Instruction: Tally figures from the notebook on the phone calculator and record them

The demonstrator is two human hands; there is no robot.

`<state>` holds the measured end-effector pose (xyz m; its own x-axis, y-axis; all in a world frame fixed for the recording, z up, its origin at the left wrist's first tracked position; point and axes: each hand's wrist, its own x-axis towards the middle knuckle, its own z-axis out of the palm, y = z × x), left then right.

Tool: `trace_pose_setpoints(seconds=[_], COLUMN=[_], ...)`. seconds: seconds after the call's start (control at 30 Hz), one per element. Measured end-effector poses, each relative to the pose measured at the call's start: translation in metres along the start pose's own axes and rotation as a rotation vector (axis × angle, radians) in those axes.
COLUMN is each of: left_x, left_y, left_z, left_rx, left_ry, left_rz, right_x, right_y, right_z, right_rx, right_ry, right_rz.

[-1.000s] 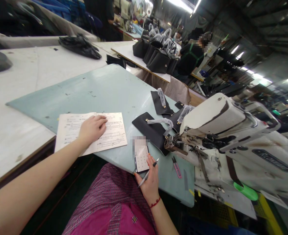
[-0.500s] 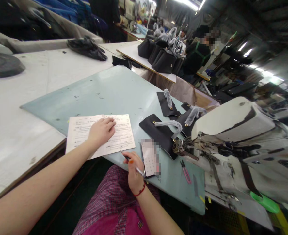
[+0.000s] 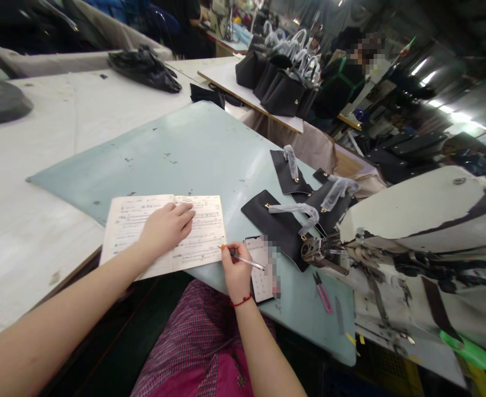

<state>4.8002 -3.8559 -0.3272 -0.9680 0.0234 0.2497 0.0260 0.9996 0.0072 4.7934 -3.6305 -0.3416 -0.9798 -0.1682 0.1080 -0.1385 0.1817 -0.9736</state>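
An open notebook (image 3: pixel 201 234) with handwritten lines lies at the near edge of the pale blue-green table. My left hand (image 3: pixel 168 227) rests flat on it, fingers stretched across the right page. A pen (image 3: pixel 249 261) is pinched in my right hand (image 3: pixel 238 271), its tip at the right edge of that page. Just beside my right hand lies a phone (image 3: pixel 262 270) with a keypad-like screen, partly covered by the hand. Black leather bag panels (image 3: pixel 274 223) with plastic-wrapped handles lie beyond the phone.
A white sewing machine (image 3: pixel 425 209) stands at the right. Pink-handled thread snips (image 3: pixel 323 293) lie before it. Several black handbags (image 3: pixel 282 91) stand on a board at the back. A black plastic bag (image 3: pixel 146 69) lies on the white table (image 3: pixel 61 143). A person (image 3: pixel 342 82) is behind.
My right hand has moved up to the notebook's right edge, and the pen now points at the page. My left hand stays flat on the notebook. The view has shifted slightly.
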Motion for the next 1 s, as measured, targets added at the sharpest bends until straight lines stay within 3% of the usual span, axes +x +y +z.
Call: trace_pose_setpoints(seconds=[0.1, 0.3, 0.57, 1.0], left_x=[-0.004, -0.019, -0.025, -0.026], left_y=[0.007, 0.034, 0.038, 0.039], left_z=[-0.006, -0.004, 0.008, 0.008], left_rx=[-0.01, -0.273, -0.242, -0.24], left_ry=[-0.039, -0.14, -0.079, -0.077], left_rz=[0.033, 0.221, 0.221, 0.218], right_x=[-0.002, -0.007, -0.006, -0.007], right_y=[-0.004, -0.005, -0.001, -0.002], right_z=[0.0, -0.004, -0.001, -0.001], right_rx=[-0.065, -0.217, -0.252, -0.284], right_ry=[-0.008, -0.123, -0.153, -0.153], right_rz=[-0.03, -0.137, -0.15, -0.158])
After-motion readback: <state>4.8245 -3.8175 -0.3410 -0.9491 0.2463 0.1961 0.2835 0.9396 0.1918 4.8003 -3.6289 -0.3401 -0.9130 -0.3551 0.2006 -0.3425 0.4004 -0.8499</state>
